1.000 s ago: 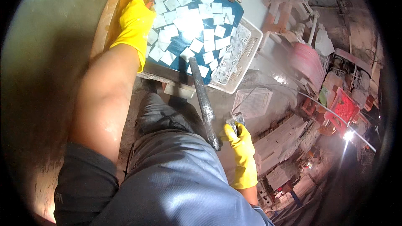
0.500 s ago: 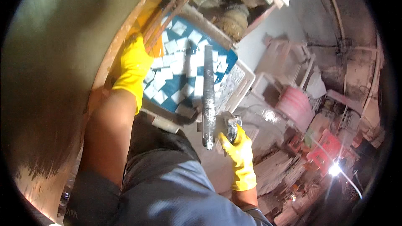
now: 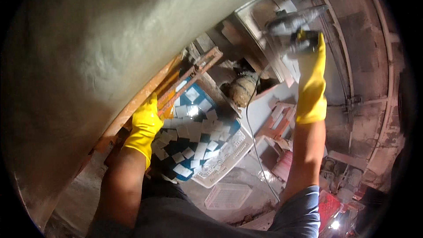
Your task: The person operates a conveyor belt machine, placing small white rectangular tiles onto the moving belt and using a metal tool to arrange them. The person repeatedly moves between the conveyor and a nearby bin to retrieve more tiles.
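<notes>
Yellow rubber: left hand (image 3: 144,124) clamped on the rusty frame (image 3: 213,56), and firm bracing should serve; pale tiles (image 3: 200,150) beside it; a cord (image 3: 247,119); then the blurred grey tool (image 3: 288,24), raised in the right hand's (image 3: 316,59) closed grip, best kept clear of that cord.

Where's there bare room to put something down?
A small floor patch looks bare between the white perforated basket, the pale mesh crate and the grey cable. It's crowded on the blue tray, strewn with white tiles, and around the red crate.
</notes>
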The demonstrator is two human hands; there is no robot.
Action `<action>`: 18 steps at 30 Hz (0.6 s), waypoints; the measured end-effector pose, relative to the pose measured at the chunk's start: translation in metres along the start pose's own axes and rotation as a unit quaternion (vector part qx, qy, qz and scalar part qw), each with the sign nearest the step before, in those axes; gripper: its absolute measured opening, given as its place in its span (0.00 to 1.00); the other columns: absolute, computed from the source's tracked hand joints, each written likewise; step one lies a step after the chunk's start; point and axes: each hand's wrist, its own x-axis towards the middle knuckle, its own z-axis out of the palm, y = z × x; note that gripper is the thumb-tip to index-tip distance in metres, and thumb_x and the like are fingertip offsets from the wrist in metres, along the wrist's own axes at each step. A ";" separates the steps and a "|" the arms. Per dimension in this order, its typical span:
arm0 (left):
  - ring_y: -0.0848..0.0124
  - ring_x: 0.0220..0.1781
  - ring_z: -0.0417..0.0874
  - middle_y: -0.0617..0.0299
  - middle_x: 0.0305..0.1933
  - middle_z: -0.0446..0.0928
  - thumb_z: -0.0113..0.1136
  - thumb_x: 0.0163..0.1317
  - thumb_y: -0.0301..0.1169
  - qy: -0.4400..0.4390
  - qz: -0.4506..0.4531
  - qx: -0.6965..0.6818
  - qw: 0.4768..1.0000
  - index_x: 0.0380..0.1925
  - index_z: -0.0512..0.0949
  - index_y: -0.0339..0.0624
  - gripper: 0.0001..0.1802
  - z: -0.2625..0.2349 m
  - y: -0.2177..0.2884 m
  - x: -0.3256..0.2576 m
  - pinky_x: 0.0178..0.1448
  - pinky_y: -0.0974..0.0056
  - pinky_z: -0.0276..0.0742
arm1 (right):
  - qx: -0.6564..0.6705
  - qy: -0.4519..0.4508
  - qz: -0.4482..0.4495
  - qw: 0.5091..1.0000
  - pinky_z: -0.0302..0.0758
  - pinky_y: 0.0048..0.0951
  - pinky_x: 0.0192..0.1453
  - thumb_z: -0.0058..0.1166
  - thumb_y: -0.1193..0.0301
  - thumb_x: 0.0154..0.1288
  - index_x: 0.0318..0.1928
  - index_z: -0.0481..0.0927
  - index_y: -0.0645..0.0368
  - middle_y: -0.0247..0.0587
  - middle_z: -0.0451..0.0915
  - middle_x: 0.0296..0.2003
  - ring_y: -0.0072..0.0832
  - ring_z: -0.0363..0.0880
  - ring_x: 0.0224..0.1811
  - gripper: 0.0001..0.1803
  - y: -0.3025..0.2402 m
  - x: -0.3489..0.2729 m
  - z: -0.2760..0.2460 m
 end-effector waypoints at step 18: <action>0.44 0.61 0.85 0.42 0.60 0.84 0.75 0.54 0.34 0.021 0.004 0.031 0.999 0.73 0.71 0.39 0.44 0.006 -0.008 0.000 0.64 0.48 0.82 | -0.181 0.067 -0.087 0.977 0.75 0.30 0.48 0.55 0.56 0.82 0.61 0.83 0.59 0.38 0.85 0.45 0.27 0.79 0.43 0.21 0.116 -0.093 0.073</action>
